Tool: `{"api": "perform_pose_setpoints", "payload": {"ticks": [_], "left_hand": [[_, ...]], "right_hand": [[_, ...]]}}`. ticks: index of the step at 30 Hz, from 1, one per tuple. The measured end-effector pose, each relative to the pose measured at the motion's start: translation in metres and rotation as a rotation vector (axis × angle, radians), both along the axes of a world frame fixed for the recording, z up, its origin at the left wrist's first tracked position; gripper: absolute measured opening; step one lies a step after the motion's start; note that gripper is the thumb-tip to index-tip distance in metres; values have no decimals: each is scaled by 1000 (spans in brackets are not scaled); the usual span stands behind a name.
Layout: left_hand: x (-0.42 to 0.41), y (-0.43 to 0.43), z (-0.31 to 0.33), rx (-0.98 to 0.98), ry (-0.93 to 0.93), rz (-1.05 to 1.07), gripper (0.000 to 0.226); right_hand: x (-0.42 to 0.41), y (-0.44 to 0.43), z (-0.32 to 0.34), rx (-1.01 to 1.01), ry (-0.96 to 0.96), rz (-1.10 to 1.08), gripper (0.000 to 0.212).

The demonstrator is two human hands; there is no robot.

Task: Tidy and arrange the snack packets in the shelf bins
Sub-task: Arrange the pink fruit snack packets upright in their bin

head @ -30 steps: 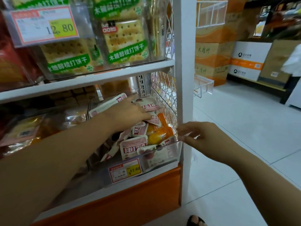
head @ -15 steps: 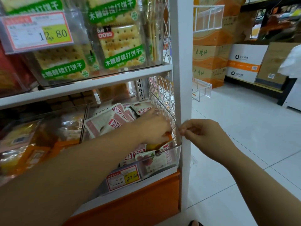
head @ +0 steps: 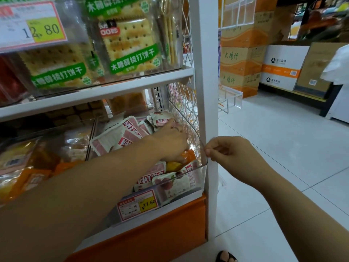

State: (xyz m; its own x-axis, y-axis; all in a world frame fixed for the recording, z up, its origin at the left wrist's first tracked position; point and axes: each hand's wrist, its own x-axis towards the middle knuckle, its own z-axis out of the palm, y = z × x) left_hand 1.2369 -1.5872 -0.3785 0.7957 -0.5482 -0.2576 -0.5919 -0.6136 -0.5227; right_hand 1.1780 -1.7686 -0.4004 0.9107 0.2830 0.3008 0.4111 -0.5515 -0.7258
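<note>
Here right hand (head: 233,155) fingers pinch bin (head: 204,164) corner; left hand (head: 170,143) fingers hidden among slanted packets (head: 113,138), grip unclear

Clear bin (head: 203,163) sits below shelf board (head: 105,92), at right end; price tag (head: 137,205) reading "17.60" on its front wall. It is heaped with pink-and-white snack packets (head: 115,138), lying loose and overlapping at mixed angles, several face up with red lettering. 1 orange packet (head: 188,155) lies among them near right wall. Neighbouring bin (head: 56,129) at left holds orange-yellow packets (head: 32,174). Upper bin (head: 81,25) holds cracker packets (head: 130,48), upright, with green bands.
</note>
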Motion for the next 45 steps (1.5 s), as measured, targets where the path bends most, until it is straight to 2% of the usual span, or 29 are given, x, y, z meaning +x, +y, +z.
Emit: {"api": "perform_pose_setpoints", "payload": {"ticks": [6,10,13,18,21,23,26,29,31,34,37,40,45], "left_hand": [[-2,-6,12,13,143,112,38],[-6,-3,20,16,100,25,27],[-14,8,29,-56,28,-46,26],[-36,32,46,-260,-66,-39,26],[-52,44,46,-363,-95,-41,17],[-61,53,42,-449,-134,-50,19],[-78,66,44,-642,-180,-28,12],[-99,80,47,-822,-295,-17,24],[-114,88,47,-970,-339,26,19],[-134,100,44,-1217,-413,75,16],[-151,117,38,-1381,-458,151,16],[-166,140,33,-1449,-520,267,22],[-183,198,28,-1553,-724,415,16]], "right_hand": [[2,0,-1,-16,2,-7,13],[2,0,-2,-23,3,-6,12],[2,1,-1,-27,4,-9,12],[-4,11,2,-34,32,27,10],[-9,23,3,-50,21,45,15],[-11,29,5,-52,7,42,18],[-14,36,8,-12,-1,20,21],[-15,47,11,33,-20,39,29],[-16,57,15,74,-21,69,36],[-17,74,17,139,-12,147,60],[-20,97,17,149,4,229,74],[-24,123,16,77,-40,250,70],[-31,157,18,-48,-172,219,51]]}}
